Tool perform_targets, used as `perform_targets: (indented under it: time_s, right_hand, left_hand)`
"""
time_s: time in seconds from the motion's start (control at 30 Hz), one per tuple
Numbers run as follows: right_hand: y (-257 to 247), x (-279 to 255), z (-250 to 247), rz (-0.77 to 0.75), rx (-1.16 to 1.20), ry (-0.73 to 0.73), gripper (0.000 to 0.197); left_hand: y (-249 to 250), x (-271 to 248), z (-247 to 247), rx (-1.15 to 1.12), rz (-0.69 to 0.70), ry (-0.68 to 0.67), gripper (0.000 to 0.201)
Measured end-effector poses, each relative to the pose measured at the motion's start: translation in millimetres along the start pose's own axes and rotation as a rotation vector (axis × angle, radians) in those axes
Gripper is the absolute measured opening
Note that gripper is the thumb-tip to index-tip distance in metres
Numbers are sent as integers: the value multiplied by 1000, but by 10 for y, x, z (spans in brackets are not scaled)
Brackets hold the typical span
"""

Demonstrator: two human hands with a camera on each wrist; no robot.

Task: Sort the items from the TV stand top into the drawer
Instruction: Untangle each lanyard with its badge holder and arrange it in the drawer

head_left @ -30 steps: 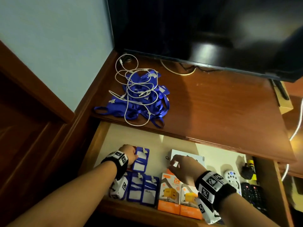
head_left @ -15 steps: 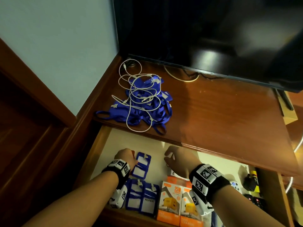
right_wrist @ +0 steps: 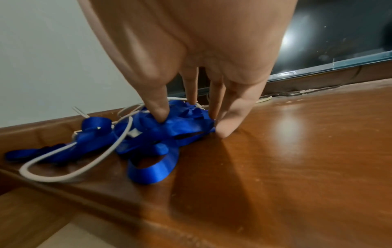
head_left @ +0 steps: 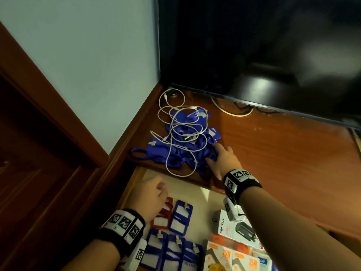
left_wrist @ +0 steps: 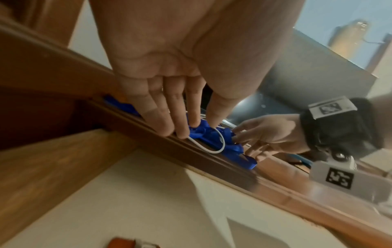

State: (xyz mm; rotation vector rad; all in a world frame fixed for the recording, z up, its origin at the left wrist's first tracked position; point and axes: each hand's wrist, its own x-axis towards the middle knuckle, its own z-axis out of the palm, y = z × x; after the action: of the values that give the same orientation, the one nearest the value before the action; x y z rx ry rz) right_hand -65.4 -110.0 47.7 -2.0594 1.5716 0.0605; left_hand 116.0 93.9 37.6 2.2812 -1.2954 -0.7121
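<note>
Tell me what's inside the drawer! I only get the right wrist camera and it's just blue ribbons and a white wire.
Observer: The head view shows the open drawer holding blue badge holders, a red badge holder and orange boxes.
Operator: Where's the other hand?
Observer: The left hand is above the drawer's back left part, fingers fairly straight, holding nothing.
Operator: Does the wire go far?
Observer: Yes, the white cable loops across the whole pile of blue lanyards, from the stand's front edge to the corner by the TV.
</note>
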Motion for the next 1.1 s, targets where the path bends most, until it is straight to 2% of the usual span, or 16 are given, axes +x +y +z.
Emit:
perform_targets:
  time_s: [0.1, 0.17, 0.23, 0.37, 0.53, 0.7, 0.87, 1.0, 1.1]
  right_hand:
    - [-27, 86, -15, -14, -92, -47, 38]
    - [-24, 91, -45, 6, -50, -32, 26]
    - [-2, 80, -122, 19, 42, 46, 15]
    - [31, 9, -455, 12, 162, 255, 15]
    - [116, -84, -992, -70, 224, 435, 12]
    - [228, -168, -1452, -123, 283, 545, 11]
    - [136, -348, -1927, -153, 422, 617, 13]
    - [-23, -528, -2311, -212, 548, 670, 8]
    - [-174, -692, -2572, -275, 634, 685, 11]
  left_hand:
    - [104, 159, -20, 191, 195, -14, 56]
    - [164, 329, 35, 304, 233, -73, 79]
    - [194, 498, 131, 409, 260, -134, 90]
    - [227, 784, 280, 555, 273, -229, 81]
    - [231, 1063, 325, 589, 215, -207, 68]
    - [280, 1253, 208, 559, 152, -189, 65]
    - [391, 1343, 99, 510, 157, -149, 67]
    - [451, 1318, -20, 468, 157, -127, 73]
    - [497, 1276, -123, 445, 156, -132, 86]
